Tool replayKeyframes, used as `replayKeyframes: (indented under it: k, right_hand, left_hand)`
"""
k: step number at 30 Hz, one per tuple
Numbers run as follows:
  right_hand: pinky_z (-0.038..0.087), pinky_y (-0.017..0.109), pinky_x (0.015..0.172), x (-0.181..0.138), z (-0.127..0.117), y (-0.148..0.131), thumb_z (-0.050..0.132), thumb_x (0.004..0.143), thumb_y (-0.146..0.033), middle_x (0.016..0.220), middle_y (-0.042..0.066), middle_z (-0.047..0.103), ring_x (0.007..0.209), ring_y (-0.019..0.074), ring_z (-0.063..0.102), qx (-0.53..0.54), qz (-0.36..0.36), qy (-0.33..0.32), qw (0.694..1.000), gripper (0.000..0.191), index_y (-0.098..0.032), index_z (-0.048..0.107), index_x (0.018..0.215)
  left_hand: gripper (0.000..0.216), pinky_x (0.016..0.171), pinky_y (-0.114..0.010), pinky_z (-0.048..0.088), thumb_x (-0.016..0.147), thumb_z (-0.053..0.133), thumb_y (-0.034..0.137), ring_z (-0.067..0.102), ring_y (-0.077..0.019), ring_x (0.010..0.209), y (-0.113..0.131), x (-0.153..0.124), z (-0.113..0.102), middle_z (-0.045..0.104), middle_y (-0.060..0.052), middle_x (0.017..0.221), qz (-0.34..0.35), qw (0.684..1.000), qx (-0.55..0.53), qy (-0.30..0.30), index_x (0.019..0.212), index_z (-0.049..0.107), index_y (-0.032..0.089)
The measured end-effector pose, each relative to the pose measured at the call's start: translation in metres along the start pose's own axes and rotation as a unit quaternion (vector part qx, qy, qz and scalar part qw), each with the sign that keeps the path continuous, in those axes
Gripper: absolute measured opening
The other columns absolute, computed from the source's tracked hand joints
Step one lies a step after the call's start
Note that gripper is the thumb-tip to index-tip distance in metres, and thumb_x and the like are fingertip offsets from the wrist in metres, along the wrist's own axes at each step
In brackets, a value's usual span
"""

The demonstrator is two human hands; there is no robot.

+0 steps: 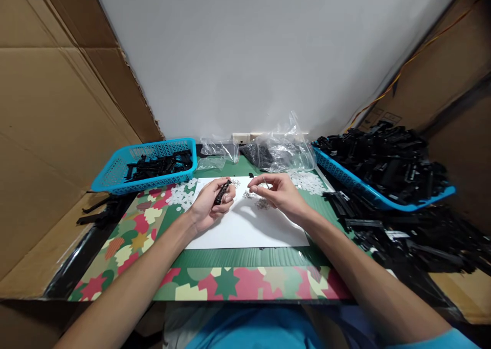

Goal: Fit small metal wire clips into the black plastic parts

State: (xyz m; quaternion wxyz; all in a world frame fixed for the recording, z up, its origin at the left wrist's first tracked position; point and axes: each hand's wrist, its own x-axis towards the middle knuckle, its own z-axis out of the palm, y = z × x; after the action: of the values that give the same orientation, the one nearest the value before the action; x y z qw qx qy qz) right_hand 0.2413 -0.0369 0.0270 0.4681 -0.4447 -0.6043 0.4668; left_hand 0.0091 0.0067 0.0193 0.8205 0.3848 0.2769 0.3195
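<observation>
My left hand [211,203] is closed around a small, narrow black plastic part [222,192], tilted up over the left half of a white sheet of paper [245,228]. To its right, my right hand [282,193] is held in a pinch above the sheet. A thin, light-coloured sliver shows by its fingers, too small to name. Beneath and between the hands lie loose piles of tiny silvery metal pieces [262,203]. The fingertips of the two hands are apart.
A blue basket [146,186] with black parts stands left; a fuller blue basket [383,198] stands right, with black parts [425,246] heaped beside it. White discs [181,194] lie left of the paper, more white pieces [307,182] right. Transparent bags [282,152] rest behind. Cardboard flanks both sides.
</observation>
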Motion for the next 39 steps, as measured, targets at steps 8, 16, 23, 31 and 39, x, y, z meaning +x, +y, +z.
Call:
replayKeyframes:
  k: [8, 16, 23, 31, 39]
  right_hand:
    - [0.035, 0.024, 0.048, 0.001, 0.003, 0.005, 0.078, 0.091, -0.046, 0.099, 0.008, 0.078, 0.059, 0.0087, 0.051, -0.015, -0.019, 0.034, 0.999, 0.030, -0.018, 0.082, 0.099]
    - [0.030, 0.026, 0.048, -0.001, 0.005, 0.006, 0.083, 0.086, -0.046, 0.087, 0.006, 0.075, 0.055, 0.0086, 0.042, -0.027, -0.042, 0.069, 0.996, 0.029, -0.018, 0.081, 0.092]
    - [0.025, 0.028, 0.046, -0.004, 0.009, -0.002, 0.080, 0.089, -0.048, 0.094, 0.008, 0.079, 0.051, 0.0080, 0.029, -0.033, -0.062, 0.074, 0.995, 0.028, -0.020, 0.082, 0.091]
    - [0.027, 0.029, 0.051, 0.000, 0.006, 0.002, 0.080, 0.088, -0.043, 0.078, 0.003, 0.065, 0.058, 0.0104, 0.036, -0.067, -0.082, 0.124, 0.987, 0.024, -0.019, 0.083, 0.089]
    - [0.030, 0.029, 0.056, 0.001, 0.008, 0.007, 0.080, 0.085, -0.042, 0.065, 0.000, 0.055, 0.061, 0.0129, 0.038, -0.088, -0.078, 0.146, 0.982, 0.025, -0.018, 0.086, 0.089]
  left_hand:
    - [0.027, 0.039, -0.013, 0.022, 0.093, 0.070, 0.023, 0.036, -0.0032, 0.046, -0.004, -0.001, 0.005, 0.053, 0.005, 0.078, 0.056, 0.998, -0.007, 0.028, 0.119, 0.061, 0.024]
    - [0.031, 0.040, -0.016, 0.025, 0.096, 0.061, 0.022, 0.032, -0.0065, 0.050, -0.002, -0.003, 0.012, 0.045, 0.003, 0.074, 0.023, 0.998, -0.049, -0.012, 0.125, 0.066, 0.013]
    - [0.020, 0.038, -0.016, 0.027, 0.103, 0.055, 0.028, 0.030, -0.0079, 0.046, -0.004, -0.008, 0.012, 0.042, 0.003, 0.071, -0.045, 0.993, -0.092, -0.054, 0.115, 0.066, 0.017]
    - [0.023, 0.039, -0.016, 0.025, 0.105, 0.056, 0.033, 0.029, -0.0066, 0.044, -0.004, -0.011, 0.016, 0.034, 0.006, 0.072, -0.064, 0.990, -0.087, -0.086, 0.125, 0.062, 0.023]
    - [0.009, 0.037, -0.017, 0.023, 0.102, 0.055, 0.031, 0.028, -0.0073, 0.040, -0.010, -0.009, 0.016, 0.036, 0.007, 0.065, -0.074, 0.990, -0.061, -0.101, 0.104, 0.055, 0.023]
